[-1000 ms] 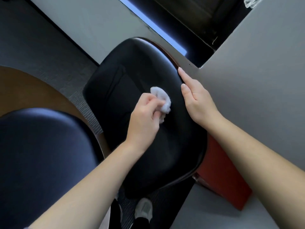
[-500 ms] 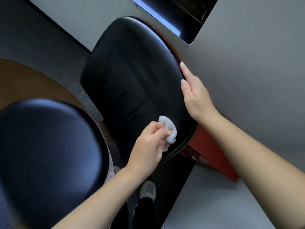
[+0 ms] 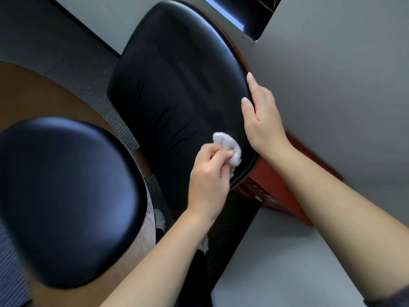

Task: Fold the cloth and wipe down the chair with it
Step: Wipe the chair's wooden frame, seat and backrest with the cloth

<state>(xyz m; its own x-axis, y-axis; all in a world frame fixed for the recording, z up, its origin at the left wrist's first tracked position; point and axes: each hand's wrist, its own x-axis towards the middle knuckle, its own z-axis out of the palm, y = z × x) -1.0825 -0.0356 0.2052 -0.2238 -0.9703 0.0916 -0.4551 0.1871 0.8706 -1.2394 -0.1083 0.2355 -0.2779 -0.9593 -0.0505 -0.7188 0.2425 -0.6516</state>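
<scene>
The left grip [image 3: 208, 180] is curled round the bunched white cloth [image 3: 229, 145], thumb and fingers pinching it. It presses the wad onto the black chair [image 3: 172, 85] pad close to its near right edge, likely so the wad bears firmly for wiping. The right grip [image 3: 261, 120] lies flat along the pad's right rim, fingers straight, holding nothing, probably steadying the chair against the rubbing.

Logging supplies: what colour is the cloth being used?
White; the cloth, held by the left hand, shows best in the head view.
</scene>
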